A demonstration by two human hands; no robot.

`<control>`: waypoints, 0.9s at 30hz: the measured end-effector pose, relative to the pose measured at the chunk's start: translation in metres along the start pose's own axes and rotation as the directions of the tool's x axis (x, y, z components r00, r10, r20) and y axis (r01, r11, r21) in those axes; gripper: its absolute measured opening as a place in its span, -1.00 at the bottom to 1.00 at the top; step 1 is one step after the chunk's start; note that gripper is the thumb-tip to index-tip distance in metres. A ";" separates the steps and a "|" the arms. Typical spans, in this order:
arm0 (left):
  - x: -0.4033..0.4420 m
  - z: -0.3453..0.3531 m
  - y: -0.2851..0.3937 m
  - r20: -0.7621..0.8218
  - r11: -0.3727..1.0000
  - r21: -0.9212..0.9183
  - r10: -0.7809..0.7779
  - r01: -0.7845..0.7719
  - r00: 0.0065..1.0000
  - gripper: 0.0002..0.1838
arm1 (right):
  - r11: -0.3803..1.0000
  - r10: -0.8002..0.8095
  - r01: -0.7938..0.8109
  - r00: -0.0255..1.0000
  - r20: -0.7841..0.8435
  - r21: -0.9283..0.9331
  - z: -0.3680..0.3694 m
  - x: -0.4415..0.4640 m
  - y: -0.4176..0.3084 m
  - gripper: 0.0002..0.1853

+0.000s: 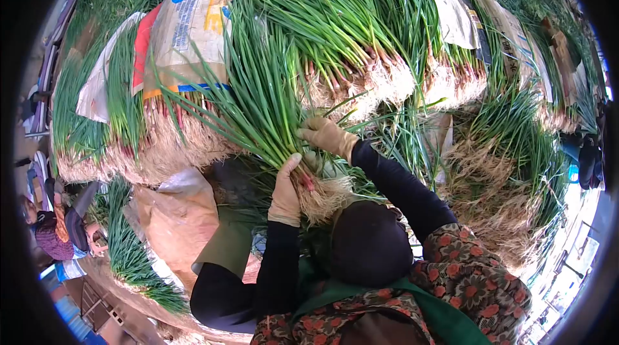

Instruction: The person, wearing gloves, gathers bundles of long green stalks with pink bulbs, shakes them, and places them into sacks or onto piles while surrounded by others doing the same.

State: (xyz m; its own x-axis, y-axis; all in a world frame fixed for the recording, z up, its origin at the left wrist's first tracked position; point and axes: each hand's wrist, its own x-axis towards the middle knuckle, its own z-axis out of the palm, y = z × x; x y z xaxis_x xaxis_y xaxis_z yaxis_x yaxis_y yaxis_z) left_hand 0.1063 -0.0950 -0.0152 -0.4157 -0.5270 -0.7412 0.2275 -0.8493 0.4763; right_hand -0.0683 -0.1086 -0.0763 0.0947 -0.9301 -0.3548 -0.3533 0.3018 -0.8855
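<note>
A bunch of spring onions (pixel 272 109) with long green leaves, reddish bases and pale stringy roots lies tilted in front of me. My left hand (pixel 286 191), in a beige glove, is closed around the bunch just above its roots. On the bunch's other side, my gloved right hand (pixel 327 137) has its fingers curled against the green stems; some fingertips are hidden by leaves. Right behind it, a large heap of spring onions (pixel 361 42) lies with its roots toward me. Loose green leaves (pixel 387 135) are strewn beside my right wrist.
A printed sack (pixel 193 22) covers more spring onions at the upper left. An orange-brown sheet (pixel 177 216) lies at lower left. Rooty spring onions (pixel 493 184) are piled at the right. Another person (pixel 61 232) sits at the far left edge. A dark, round shape (pixel 371 242) fills the near foreground.
</note>
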 end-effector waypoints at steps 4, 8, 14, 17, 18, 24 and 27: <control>-0.002 0.002 0.003 -0.125 0.998 -0.001 0.058 -0.059 0.990 -0.71 | 0.929 0.204 -0.249 0.962 -0.183 -0.275 -0.015 -0.058 -0.017 -0.70; -0.007 -0.011 0.008 0.012 0.999 0.038 0.018 -0.019 1.000 -0.72 | 0.419 0.532 -0.300 0.846 -0.036 -0.857 -0.032 -0.137 0.103 -0.76; -0.003 0.004 0.002 -0.044 0.998 -0.056 0.010 -0.012 0.999 -0.73 | 0.584 0.477 -0.265 0.877 0.060 -0.767 -0.052 -0.134 0.056 -0.60; -0.002 0.006 0.003 0.049 0.996 0.084 0.002 -0.006 0.999 -0.73 | 0.974 0.053 -0.096 0.977 -0.206 -0.205 -0.038 -0.074 0.013 -0.58; -0.003 0.006 0.004 0.071 0.993 0.114 0.007 -0.015 0.997 -0.72 | 0.999 -0.023 0.028 0.972 -0.235 0.018 -0.031 -0.055 -0.002 -0.57; -0.004 0.003 0.001 -0.012 0.988 0.147 -0.039 0.041 0.999 -0.70 | 0.976 -0.040 0.019 0.995 -0.096 -0.216 -0.008 -0.022 -0.011 -0.60; -0.002 0.004 -0.004 -0.044 0.985 0.170 -0.023 0.030 0.999 -0.68 | 0.996 -0.022 0.020 1.000 -0.018 -0.085 -0.012 -0.034 0.001 -0.67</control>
State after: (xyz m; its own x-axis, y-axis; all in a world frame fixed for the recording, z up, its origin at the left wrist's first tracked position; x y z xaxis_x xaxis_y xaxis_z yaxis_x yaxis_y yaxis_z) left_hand 0.1029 -0.0905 -0.0137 -0.3815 -0.5081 -0.7722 0.0617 -0.8475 0.5272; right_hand -0.0827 -0.0787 -0.0616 0.0859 -0.9400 -0.3303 -0.4289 0.2644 -0.8638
